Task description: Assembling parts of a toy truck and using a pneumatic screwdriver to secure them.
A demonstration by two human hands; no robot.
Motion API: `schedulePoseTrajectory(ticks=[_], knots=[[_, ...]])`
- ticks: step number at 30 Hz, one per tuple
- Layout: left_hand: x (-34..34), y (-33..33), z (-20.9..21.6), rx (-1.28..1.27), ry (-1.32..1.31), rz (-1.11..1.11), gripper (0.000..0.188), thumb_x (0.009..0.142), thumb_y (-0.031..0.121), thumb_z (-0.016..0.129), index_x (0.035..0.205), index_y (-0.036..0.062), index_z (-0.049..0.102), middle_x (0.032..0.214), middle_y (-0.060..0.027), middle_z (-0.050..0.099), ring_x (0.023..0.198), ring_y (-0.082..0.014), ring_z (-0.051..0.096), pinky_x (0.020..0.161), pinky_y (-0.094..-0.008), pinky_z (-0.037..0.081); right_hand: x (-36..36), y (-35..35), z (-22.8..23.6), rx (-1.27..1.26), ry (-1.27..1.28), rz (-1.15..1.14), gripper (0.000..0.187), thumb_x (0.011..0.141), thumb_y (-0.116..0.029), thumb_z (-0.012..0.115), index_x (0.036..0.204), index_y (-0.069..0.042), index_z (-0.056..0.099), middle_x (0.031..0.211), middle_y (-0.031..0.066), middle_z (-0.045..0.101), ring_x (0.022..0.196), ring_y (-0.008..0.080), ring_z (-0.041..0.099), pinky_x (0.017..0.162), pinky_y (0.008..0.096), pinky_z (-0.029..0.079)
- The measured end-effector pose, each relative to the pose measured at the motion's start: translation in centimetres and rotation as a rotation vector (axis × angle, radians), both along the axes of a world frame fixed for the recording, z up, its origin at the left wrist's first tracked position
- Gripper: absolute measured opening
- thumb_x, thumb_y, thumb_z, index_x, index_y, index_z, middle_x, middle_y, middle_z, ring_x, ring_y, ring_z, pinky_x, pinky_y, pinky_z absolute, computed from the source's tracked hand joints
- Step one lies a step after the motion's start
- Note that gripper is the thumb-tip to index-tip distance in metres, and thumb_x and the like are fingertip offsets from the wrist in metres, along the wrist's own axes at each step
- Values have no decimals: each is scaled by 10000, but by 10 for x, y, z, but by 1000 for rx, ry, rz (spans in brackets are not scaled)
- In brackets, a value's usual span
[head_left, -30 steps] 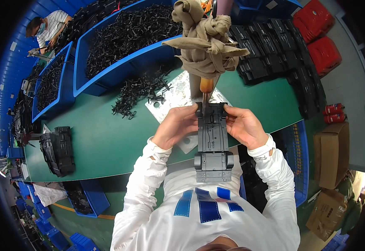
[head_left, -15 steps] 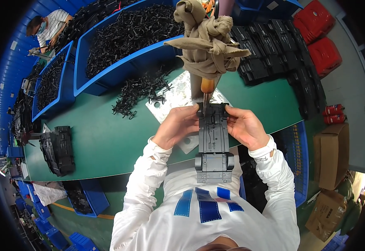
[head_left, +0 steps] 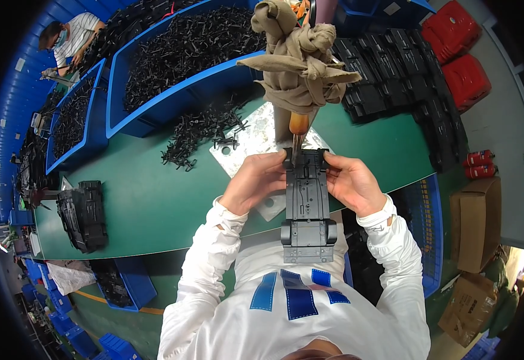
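Between my two hands lies a long black plastic chassis plate (head_left: pixel 307 201) with a wider, wheel-arch-like near end that overhangs the table's front edge. My left hand (head_left: pixel 256 179) grips its far left side, thumb on the rim and fingers partly hidden beneath. On the opposite side, my right hand (head_left: pixel 355 183) holds the far right edge the same way. A metal driver bit with an amber collar (head_left: pixel 299 123) comes down onto the plate's far left part. Above it, knotted beige cloth (head_left: pixel 304 66) wraps the tool. A shiny metal sheet (head_left: pixel 259 129) lies under the far end.
Small black clip-like parts (head_left: pixel 193 135) lie loose on the green table (head_left: pixel 148 198). Blue bins (head_left: pixel 154 114) full of them stand behind. Stacked black chassis plates (head_left: pixel 388 72) are at the far right, another stack (head_left: pixel 83 216) at left. A person (head_left: pixel 72 39) works at far left.
Almost nothing differs. The driver and its cloth wrap have shifted very slightly; both hands keep their hold on the chassis plate.
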State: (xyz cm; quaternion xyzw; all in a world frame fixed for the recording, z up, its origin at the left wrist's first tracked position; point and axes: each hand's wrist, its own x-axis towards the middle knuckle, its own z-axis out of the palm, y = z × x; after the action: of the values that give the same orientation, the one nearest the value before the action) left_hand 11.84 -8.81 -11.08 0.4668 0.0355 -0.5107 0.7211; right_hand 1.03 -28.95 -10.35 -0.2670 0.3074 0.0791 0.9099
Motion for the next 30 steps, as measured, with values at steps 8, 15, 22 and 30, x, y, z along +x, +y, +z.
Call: schedulePoseTrajectory(ticks=[8,15,22,30], knots=[[-4,3,2,23,3,-7,297,965,271,602,1049,-11,645,941,-88,658,844,-157,617,783,-287,516,-4,4,-2,24,6,-2,263,946,-84,571,1156,74,568,1164,146,590,1080,216,570,995,356,466],[-21,12,5,46,53,-28,305,967,263,578,1066,-19,636,987,-102,652,893,-164,611,817,-297,513,-22,12,-3,65,57,2,267,939,-90,594,1147,76,569,1160,151,589,1070,217,570,983,346,476],[-58,30,27,20,-73,-10,259,947,230,633,1047,-9,649,874,-36,670,772,-98,652,689,-232,558,-63,33,12,-146,-91,93,283,980,-207,549,1142,12,625,1098,80,648,1033,171,582,888,333,468],[-91,68,85,-242,-467,5,333,911,57,649,1200,-98,589,1053,-129,684,968,-175,658,869,-322,537,-89,55,74,-433,-538,116,330,894,-57,619,1183,102,609,1070,97,631,993,155,606,893,281,455]])
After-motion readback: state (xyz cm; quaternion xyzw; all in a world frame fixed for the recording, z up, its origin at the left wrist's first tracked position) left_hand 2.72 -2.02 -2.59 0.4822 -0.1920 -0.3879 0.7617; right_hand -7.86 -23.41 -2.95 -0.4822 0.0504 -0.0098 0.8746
